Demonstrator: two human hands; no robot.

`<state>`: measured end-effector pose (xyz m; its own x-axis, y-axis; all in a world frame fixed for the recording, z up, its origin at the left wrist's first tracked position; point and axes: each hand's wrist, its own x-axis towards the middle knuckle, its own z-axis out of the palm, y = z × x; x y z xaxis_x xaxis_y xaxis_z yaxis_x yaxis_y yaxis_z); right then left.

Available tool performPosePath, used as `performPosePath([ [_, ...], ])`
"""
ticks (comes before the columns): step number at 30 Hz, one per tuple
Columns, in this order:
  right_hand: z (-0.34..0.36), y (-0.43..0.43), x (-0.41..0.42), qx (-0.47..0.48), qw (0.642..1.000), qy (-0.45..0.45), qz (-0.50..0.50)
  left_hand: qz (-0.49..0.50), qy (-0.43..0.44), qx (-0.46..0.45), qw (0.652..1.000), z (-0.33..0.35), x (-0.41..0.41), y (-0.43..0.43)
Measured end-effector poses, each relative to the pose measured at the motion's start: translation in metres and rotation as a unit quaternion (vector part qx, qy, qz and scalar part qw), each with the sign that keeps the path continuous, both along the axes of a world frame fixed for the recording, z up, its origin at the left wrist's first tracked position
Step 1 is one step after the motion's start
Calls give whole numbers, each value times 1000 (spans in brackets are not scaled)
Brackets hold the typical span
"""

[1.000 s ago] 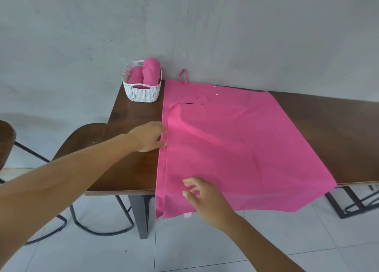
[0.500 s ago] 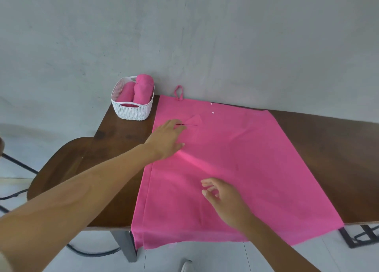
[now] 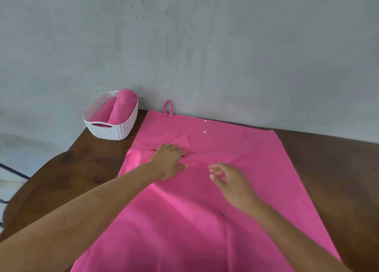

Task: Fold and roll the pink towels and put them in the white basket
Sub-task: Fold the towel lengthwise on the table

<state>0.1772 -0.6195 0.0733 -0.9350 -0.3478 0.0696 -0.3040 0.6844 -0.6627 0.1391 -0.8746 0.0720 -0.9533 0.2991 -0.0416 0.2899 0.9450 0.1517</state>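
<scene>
Pressing flat on the spread pink towel [image 3: 205, 220], the left hand [image 3: 170, 162] lies with fingers straight, just below a small turned-over flap [image 3: 182, 140] near the cloth's left edge. Right hand [image 3: 229, 182] just beside it, fingers loosely curled, holding nothing; contact with the cloth unclear. Towel covers the brown table [image 3: 328, 169]; its near edge is cut off by the frame and its lower left is hidden under the forearm. Hanging loop [image 3: 168, 107] and two white snaps [image 3: 204, 131] at the far edge by the grey wall [image 3: 205, 46]. White basket [image 3: 114, 131] on the far left corner, near the towel, holds two rolled pink towels [image 3: 123, 105], lower ends hidden.
</scene>
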Motion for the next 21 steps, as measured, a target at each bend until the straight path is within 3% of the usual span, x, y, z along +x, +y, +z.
performPosePath([
  [13, -28, 31, -113, 154, 981, 101, 56, 13, -66, -33, 997, -26, 15, 22],
  [15, -32, 31, -119, 149, 983, 96, 52, 25, -52, 20, 998, -19, 10, 19],
  [17, -32, 30, -126, 134, 985, 100, 49, 67, 7, 135, 989, -7, 2, 10],
  [21, -20, 21, -145, 120, 986, 107, 50, 156, 109, 302, 934, 31, -12, 0],
])
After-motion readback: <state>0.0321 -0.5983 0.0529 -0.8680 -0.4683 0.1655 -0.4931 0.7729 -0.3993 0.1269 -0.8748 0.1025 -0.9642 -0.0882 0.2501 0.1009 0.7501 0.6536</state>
